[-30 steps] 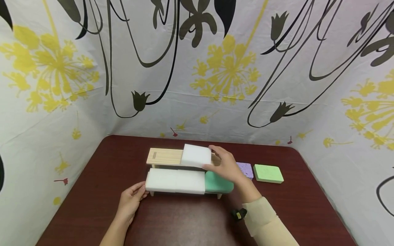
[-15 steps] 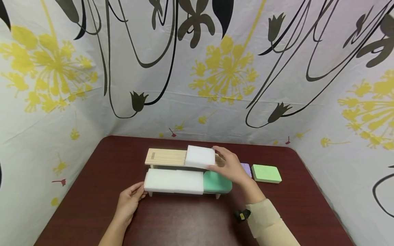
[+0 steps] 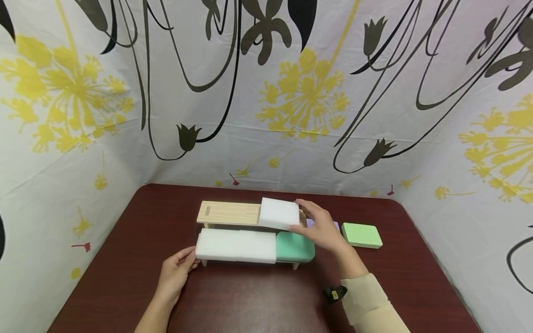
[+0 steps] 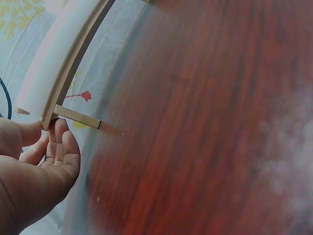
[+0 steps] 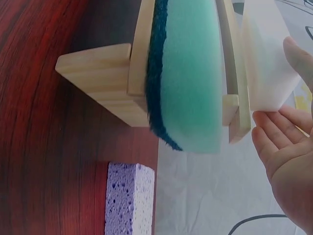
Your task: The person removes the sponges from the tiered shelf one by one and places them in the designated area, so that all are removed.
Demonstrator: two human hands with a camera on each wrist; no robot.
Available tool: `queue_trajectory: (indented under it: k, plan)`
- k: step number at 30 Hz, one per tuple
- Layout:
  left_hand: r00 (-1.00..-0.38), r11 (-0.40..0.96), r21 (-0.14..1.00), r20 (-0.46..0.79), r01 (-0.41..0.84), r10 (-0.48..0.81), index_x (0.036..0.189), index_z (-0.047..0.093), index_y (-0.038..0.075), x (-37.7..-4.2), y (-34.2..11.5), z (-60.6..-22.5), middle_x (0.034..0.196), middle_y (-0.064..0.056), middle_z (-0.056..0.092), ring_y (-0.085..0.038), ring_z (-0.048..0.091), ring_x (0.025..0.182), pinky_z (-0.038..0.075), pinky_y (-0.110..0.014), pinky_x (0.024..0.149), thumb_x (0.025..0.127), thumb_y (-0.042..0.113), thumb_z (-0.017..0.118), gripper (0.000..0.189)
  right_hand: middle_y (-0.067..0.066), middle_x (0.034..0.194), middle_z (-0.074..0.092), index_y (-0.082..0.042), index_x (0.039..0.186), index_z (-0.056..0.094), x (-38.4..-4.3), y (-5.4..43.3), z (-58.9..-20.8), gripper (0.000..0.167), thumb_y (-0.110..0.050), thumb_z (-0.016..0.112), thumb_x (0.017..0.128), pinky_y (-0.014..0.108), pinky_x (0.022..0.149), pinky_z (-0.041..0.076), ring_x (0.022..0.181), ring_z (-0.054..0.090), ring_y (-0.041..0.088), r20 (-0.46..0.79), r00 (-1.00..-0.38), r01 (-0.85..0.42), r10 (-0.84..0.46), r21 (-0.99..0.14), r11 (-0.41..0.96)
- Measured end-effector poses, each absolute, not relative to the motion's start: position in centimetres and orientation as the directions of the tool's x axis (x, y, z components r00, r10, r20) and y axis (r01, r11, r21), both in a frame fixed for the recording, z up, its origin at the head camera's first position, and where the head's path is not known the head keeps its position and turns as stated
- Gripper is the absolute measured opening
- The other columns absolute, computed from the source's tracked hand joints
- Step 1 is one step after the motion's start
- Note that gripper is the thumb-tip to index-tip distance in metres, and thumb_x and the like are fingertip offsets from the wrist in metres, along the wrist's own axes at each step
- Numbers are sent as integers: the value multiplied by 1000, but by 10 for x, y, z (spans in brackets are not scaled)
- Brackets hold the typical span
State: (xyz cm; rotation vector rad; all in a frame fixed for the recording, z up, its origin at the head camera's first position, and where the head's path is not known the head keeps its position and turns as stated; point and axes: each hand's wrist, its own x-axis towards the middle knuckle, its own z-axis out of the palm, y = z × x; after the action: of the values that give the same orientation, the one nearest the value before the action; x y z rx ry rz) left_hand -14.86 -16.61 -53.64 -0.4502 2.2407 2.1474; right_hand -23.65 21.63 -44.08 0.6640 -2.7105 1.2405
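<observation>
Rightward along the rear wooden shelf [image 3: 231, 213] a white block [image 3: 280, 212] has been shifted; it is held near that shelf's right end between thumb and fingers of the right hand [image 3: 319, 227]. By the left hand [image 3: 176, 273], the front shelf [image 5: 139, 63] is pinched at its left end; toward its right end a green sponge [image 3: 294, 247] is carried.
</observation>
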Motion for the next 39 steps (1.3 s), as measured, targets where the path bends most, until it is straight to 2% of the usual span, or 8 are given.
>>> queue_trajectory:
  k: [5,13,17,23,32,39]
  plan:
    - [-960,21,978,-199,-207,-199,136,55,-12,-148,-166,-537,122,-22,65,-9,65,92,58,-20,82,105,6,54,35,14,146,52,-9,148,51,-236,224,-443,83,-36,89,79,57,100,51,123,60,36,261,-902,-420,-343,-710,565]
    - [-958,20,977,-206,-214,-199,136,56,-11,-149,-166,-537,120,-20,66,-8,65,91,58,-22,83,105,7,54,35,10,142,55,-7,143,55,-236,232,-448,77,-29,90,78,42,105,50,129,55,30,293,-894,-440,-340,-719,537]
    - [-958,18,976,-207,-215,-197,136,56,-11,-149,-166,-537,120,-20,66,-8,65,91,58,-21,83,106,8,54,36,9,140,56,-7,142,56,-236,235,-448,77,-27,91,77,40,104,51,128,56,29,303,-892,-445,-336,-724,527]
    - [-958,20,975,-215,-223,-191,138,54,-10,-150,-168,-538,122,-20,65,-8,65,91,57,-19,82,106,10,54,37,9,142,54,-7,142,55,-235,241,-445,76,-25,91,78,41,105,50,130,55,29,287,-902,-424,-323,-735,529]
    - [-958,30,974,-215,-225,-191,138,54,-10,-149,-168,-536,123,-21,64,-9,64,94,57,-19,83,106,10,53,37,23,135,56,9,136,55,-218,238,-419,68,-3,88,78,51,102,50,124,57,42,295,-901,-426,-318,-740,520]
    - [-958,31,974,-217,-226,-188,138,54,-10,-149,-168,-536,127,-23,63,-10,65,95,57,-20,84,107,10,53,37,23,133,57,8,134,56,-214,247,-417,65,-3,88,78,49,99,52,120,60,43,300,-893,-440,-334,-733,518]
